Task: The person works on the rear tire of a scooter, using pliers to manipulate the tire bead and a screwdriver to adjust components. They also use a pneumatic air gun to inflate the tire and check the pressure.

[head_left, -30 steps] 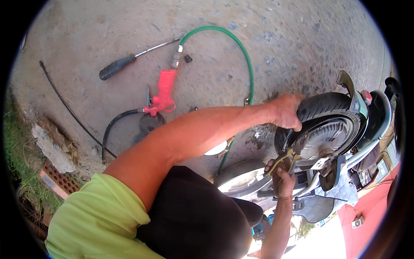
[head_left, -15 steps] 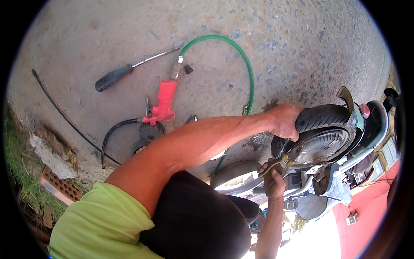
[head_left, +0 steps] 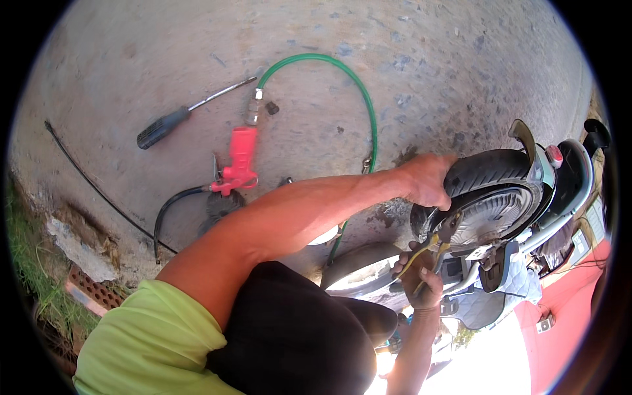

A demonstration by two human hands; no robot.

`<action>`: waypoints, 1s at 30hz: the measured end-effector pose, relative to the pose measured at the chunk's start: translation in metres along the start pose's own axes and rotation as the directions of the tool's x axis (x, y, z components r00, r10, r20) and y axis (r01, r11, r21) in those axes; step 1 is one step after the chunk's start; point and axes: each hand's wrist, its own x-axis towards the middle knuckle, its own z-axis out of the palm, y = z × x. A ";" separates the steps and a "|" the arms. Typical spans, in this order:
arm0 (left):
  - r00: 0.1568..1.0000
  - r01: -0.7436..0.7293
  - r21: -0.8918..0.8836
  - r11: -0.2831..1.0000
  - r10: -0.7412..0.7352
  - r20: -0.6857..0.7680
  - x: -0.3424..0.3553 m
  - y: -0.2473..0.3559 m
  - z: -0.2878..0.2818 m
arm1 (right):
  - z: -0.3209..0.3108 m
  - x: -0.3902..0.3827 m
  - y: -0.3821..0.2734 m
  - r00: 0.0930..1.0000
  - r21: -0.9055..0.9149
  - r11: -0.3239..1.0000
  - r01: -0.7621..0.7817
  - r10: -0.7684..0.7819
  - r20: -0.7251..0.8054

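Observation:
My left hand (head_left: 429, 182) grips the tread and sidewall of a black rear tyre (head_left: 487, 168) on a scooter wheel, its fingers curled over the tyre's near side. The finned grey hub (head_left: 494, 216) shows inside the tyre. Below it, my right hand (head_left: 421, 283) holds pliers (head_left: 426, 258) with yellow-and-grey handles spread apart. The pliers' jaws point up at the wheel, close to the rim edge below my left hand. Whether the jaws bite on anything is too small to tell.
On the concrete lie a red air gun (head_left: 241, 155) on a green hose (head_left: 368, 99), a screwdriver (head_left: 164, 127) and a thin black cable (head_left: 99, 189). A second wheel's tyre (head_left: 359, 258) is beyond my knee (head_left: 296, 329). A perforated brick (head_left: 92, 289) borders grass at left.
The pliers' handles are spread wider in my right hand. My left hand stays on the tyre. The whole view has shifted slightly.

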 end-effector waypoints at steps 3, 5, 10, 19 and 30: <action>1.000 -0.012 0.003 1.000 0.012 0.002 0.000 -0.001 0.000 | 0.003 0.007 0.013 0.998 0.097 0.993 0.063 -0.060 -0.035; 1.000 -0.014 0.020 1.000 0.015 -0.003 0.002 -0.002 0.001 | 0.010 0.012 0.017 0.992 0.093 0.990 0.103 -0.095 -0.082; 1.000 -0.015 0.019 1.000 0.015 -0.008 0.001 0.000 0.002 | 0.017 0.014 0.021 0.974 0.013 0.990 0.143 -0.138 -0.179; 0.998 -0.037 0.030 0.999 0.038 -0.043 0.003 -0.005 0.004 | 0.030 0.027 0.034 0.924 -0.125 0.969 0.213 -0.241 -0.296; 0.999 -0.032 0.014 0.999 0.033 -0.028 -0.002 0.000 0.003 | 0.027 0.029 0.047 0.937 -0.069 0.963 0.260 -0.269 -0.223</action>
